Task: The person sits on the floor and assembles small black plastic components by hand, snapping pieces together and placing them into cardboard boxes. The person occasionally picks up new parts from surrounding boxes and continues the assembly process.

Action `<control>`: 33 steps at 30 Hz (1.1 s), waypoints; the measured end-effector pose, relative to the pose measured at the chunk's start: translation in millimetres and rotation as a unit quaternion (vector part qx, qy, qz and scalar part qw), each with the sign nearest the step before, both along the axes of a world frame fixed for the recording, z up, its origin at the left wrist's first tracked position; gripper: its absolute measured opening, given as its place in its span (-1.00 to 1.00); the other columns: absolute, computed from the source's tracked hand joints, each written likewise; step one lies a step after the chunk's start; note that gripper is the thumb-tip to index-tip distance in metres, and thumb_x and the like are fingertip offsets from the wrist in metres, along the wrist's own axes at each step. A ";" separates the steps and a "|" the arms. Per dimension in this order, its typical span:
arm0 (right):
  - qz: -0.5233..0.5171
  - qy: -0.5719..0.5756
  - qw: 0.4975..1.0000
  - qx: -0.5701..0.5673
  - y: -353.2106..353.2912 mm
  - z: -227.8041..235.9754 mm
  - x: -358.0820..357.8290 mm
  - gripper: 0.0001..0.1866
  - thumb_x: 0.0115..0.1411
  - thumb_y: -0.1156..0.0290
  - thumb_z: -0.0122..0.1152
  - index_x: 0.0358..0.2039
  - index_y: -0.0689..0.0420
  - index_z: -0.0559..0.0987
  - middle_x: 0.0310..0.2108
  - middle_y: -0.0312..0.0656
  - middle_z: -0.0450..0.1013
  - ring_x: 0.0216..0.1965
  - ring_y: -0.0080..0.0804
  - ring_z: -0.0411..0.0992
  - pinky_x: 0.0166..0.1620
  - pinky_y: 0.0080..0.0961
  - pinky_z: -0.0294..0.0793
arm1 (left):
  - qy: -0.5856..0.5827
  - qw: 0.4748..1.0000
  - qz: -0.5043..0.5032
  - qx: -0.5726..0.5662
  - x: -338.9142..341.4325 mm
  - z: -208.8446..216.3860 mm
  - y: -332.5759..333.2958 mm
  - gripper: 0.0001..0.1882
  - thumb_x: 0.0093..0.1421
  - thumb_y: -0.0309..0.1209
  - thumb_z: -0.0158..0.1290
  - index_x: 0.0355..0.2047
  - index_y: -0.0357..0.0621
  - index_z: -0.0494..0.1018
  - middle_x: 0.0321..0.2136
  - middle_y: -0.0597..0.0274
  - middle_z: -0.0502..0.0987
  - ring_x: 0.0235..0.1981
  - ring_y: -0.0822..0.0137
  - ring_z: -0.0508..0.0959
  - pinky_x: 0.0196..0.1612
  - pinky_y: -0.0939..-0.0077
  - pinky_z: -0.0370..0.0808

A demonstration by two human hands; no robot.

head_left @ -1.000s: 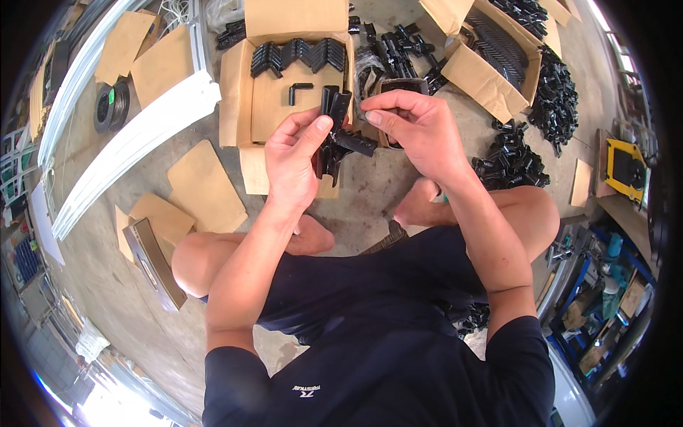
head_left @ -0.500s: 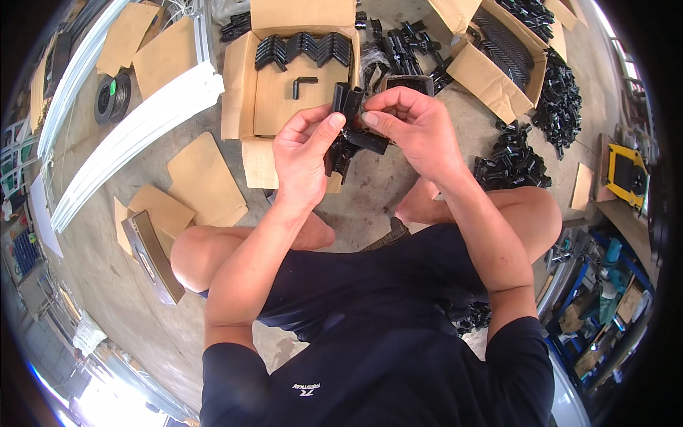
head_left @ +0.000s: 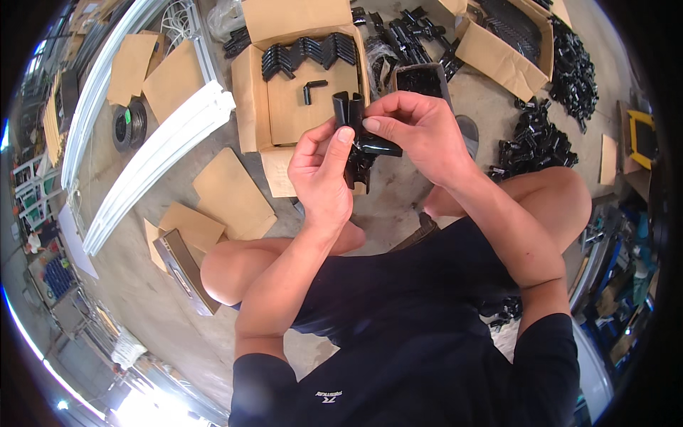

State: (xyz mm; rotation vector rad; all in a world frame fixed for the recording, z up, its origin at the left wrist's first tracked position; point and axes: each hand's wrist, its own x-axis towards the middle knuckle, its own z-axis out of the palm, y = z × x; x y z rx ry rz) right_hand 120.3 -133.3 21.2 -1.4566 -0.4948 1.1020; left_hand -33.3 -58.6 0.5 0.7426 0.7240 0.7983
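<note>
So the black fitting (head_left: pixel 348 110) is up by the near right corner of the open cardboard box (head_left: pixel 245 99), with the left hand's (head_left: pixel 320 167) thumb and fingers clamped on it — split end pointing away from the person. The right hand (head_left: pixel 420 132) is right on the other side, thumb and index finger close together, but honestly I can't tell if they're pinching anything. Inside the box there's one loose L-shaped piece (head_left: pixel 308 92) near some zigzag rows of black angled pieces (head_left: pixel 309 55) — plus a heap of black parts (head_left: pixel 537 146) on the floor off to the right.
</note>
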 end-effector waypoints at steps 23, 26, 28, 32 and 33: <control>-0.012 -0.021 0.998 -0.053 -5.8 -1.9 -7.3 -0.79 0.27 0.40 0.43 -0.20 0.30 0.76 -0.40 -0.22 0.66 -0.37 -0.64 0.51 -0.25 -0.56 0.55 | 0.034 0.998 0.009 0.050 0.9 -6.3 -5.2 -0.80 0.41 -0.55 0.16 0.00 -0.37 0.55 -0.11 0.07 0.68 -0.13 0.38 0.68 0.01 0.47 0.66; -0.017 -0.027 0.998 -0.051 -6.1 -4.4 -10.4 -0.79 0.28 0.40 0.42 -0.20 0.30 0.76 -0.41 -0.23 0.66 -0.38 -0.65 0.50 -0.27 -0.57 0.53 | 0.038 0.998 0.009 0.055 0.4 -6.5 -6.2 -0.80 0.40 -0.55 0.17 -0.01 -0.37 0.55 -0.11 0.07 0.68 -0.12 0.39 0.68 0.02 0.48 0.64; -0.025 -0.029 0.998 -0.047 -6.5 -5.0 -13.6 -0.78 0.29 0.39 0.41 -0.19 0.30 0.76 -0.41 -0.25 0.65 -0.39 -0.66 0.48 -0.29 -0.57 0.51 | 0.039 0.997 0.011 0.062 0.6 -6.3 -6.8 -0.80 0.40 -0.55 0.17 -0.01 -0.37 0.56 -0.11 0.08 0.68 -0.13 0.40 0.67 0.02 0.49 0.64; -0.048 -0.015 0.998 -0.034 -6.5 -13.1 -17.9 -0.78 0.29 0.39 0.39 -0.21 0.30 0.74 -0.43 -0.27 0.62 -0.42 -0.67 0.42 -0.33 -0.57 0.47 | 0.040 0.997 0.011 0.065 1.6 -4.8 -7.3 -0.79 0.40 -0.56 0.18 0.01 -0.37 0.55 -0.11 0.09 0.68 -0.13 0.41 0.67 0.02 0.50 0.63; -0.051 -0.012 0.998 -0.036 -6.2 -14.6 -18.7 -0.79 0.29 0.39 0.39 -0.21 0.30 0.74 -0.43 -0.27 0.62 -0.42 -0.67 0.41 -0.33 -0.56 0.46 | 0.043 0.997 0.011 0.063 0.9 -7.0 -6.9 -0.78 0.40 -0.56 0.18 0.01 -0.38 0.55 -0.11 0.09 0.68 -0.13 0.41 0.67 0.01 0.50 0.63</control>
